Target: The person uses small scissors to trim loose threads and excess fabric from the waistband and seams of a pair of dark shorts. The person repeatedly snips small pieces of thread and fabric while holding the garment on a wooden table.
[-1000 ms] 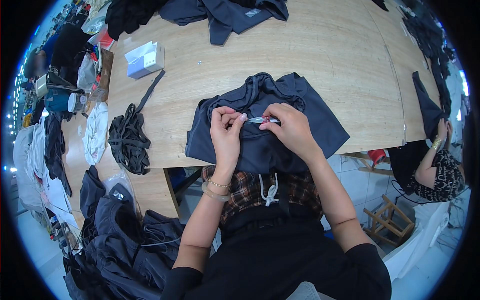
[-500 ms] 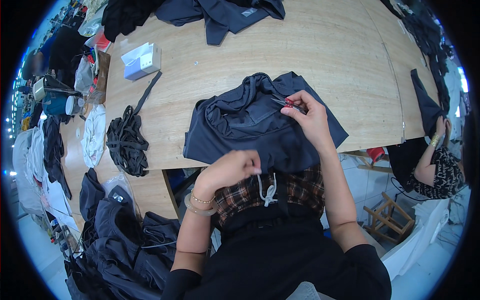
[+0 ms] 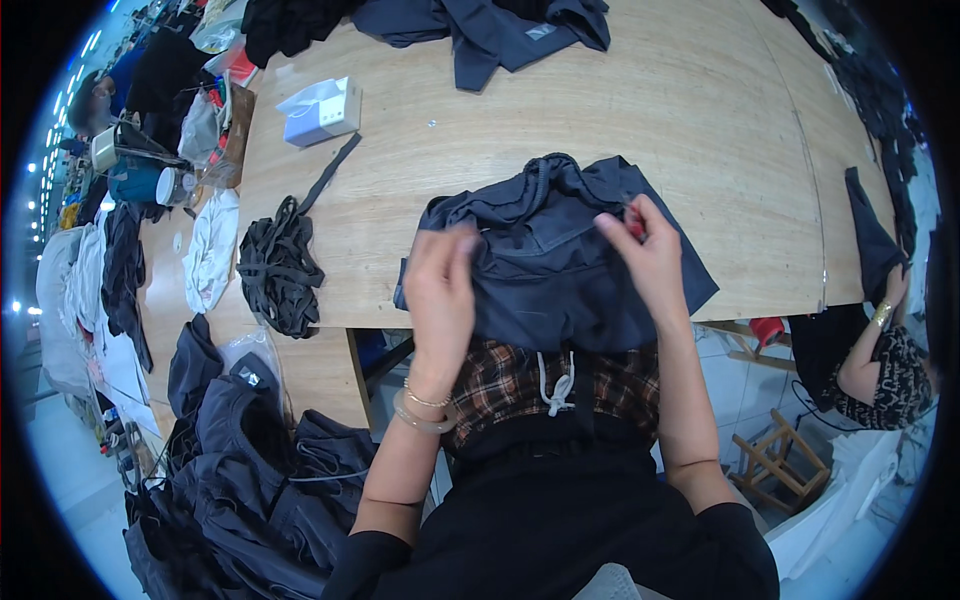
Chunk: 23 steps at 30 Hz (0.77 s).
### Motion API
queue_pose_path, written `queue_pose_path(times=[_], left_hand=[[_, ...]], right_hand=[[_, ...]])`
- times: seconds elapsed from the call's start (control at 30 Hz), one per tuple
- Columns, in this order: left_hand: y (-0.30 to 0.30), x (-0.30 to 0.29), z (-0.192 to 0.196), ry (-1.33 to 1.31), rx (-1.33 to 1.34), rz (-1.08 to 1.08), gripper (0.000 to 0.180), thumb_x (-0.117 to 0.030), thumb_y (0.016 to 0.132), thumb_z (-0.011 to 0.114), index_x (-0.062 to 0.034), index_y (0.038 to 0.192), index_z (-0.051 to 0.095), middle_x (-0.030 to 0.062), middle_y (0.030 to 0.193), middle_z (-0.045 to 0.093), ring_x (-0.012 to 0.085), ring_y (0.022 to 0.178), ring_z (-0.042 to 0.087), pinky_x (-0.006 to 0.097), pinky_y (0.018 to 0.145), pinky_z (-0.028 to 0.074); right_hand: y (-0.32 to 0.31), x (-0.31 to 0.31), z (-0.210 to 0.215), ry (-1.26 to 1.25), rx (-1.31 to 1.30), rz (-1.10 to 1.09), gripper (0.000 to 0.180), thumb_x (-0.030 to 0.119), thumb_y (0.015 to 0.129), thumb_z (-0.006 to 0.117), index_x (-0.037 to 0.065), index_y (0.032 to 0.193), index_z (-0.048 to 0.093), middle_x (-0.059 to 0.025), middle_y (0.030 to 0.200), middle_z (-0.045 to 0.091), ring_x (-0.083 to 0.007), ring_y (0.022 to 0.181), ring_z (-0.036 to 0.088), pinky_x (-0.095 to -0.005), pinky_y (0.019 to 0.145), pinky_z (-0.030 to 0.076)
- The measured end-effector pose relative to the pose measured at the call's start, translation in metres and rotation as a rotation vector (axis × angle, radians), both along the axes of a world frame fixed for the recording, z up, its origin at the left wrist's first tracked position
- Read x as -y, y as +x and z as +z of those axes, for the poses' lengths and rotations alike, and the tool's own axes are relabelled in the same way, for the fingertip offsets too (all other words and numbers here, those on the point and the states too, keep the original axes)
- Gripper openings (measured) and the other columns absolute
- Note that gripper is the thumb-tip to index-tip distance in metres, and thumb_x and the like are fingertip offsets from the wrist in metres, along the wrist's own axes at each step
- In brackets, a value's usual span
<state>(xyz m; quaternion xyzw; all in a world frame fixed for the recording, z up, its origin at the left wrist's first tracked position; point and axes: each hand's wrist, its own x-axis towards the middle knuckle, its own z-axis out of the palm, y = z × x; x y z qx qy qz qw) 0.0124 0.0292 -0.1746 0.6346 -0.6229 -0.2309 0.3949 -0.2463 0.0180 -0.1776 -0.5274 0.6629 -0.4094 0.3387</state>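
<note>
A dark navy garment (image 3: 560, 290) with a gathered waistband lies bunched at the table's front edge, its opening facing up. My right hand (image 3: 650, 255) is closed around small thread snips (image 3: 635, 222) with red handles, over the garment's right side; their blades barely show. On the left side of the garment, my left hand (image 3: 445, 280) is raised by the waistband, its fingers smeared by motion. Whether it pinches the cloth cannot be made out.
A tissue box (image 3: 322, 112) and a bundle of dark straps (image 3: 280, 265) stand left on the wooden table (image 3: 720, 130). More dark garments (image 3: 240, 470) are heaped at lower left. A co-worker's arm (image 3: 870, 340) and a wooden stool (image 3: 780, 465) are at right.
My left hand has risen from the garment's front edge to its left side. My right hand has shifted slightly down, turning the snips' blades out of sight. The whole view has shifted.
</note>
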Motion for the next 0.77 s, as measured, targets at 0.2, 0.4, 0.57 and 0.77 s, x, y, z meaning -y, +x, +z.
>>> queue_pose_path(times=[0.2, 0.4, 0.57, 0.77], left_hand=[[0.088, 0.023, -0.034, 0.078, 0.166, 0.187, 0.030, -0.002, 0.096, 0.058, -0.0058, 0.125, 0.063, 0.0200, 0.134, 0.049, 0.0349, 0.123, 0.055, 0.042, 0.104, 0.044], [0.066, 0.017, -0.012, -0.179, 0.313, 0.189, 0.023, -0.017, 0.099, 0.064, -0.0072, 0.120, 0.064, 0.0245, 0.150, 0.042, 0.0402, 0.144, 0.039, 0.049, 0.118, 0.031], [0.047, 0.012, 0.001, -0.215, 0.079, 0.127, 0.019, -0.011, 0.099, 0.065, -0.0044, 0.116, 0.066, 0.0141, 0.129, 0.058, 0.0308, 0.123, 0.052, 0.041, 0.107, 0.039], [0.009, 0.015, 0.013, -0.067, -0.184, 0.061, 0.008, -0.007, 0.097, 0.067, 0.0001, 0.101, 0.069, 0.0068, 0.096, 0.066, 0.0177, 0.085, 0.062, 0.030, 0.075, 0.049]], right_hand=[[-0.046, 0.009, -0.029, -0.078, 0.208, -0.227, 0.035, 0.027, 0.102, 0.066, 0.002, 0.078, 0.058, 0.0053, 0.068, 0.050, -0.0052, 0.065, 0.039, -0.0257, 0.058, 0.033], [-0.066, 0.007, -0.030, -0.059, 0.113, -0.300, 0.020, 0.018, 0.099, 0.068, -0.001, 0.095, 0.072, 0.0000, 0.081, 0.066, -0.0083, 0.075, 0.055, -0.0252, 0.073, 0.044], [-0.063, 0.005, -0.036, -0.093, 0.157, -0.293, 0.019, 0.017, 0.097, 0.071, -0.002, 0.097, 0.073, -0.0023, 0.086, 0.069, -0.0087, 0.081, 0.060, -0.0248, 0.079, 0.047], [-0.052, 0.000, -0.028, 0.054, 0.080, -0.172, 0.024, 0.022, 0.093, 0.077, -0.002, 0.098, 0.076, -0.0050, 0.085, 0.073, -0.0085, 0.081, 0.063, -0.0247, 0.079, 0.048]])
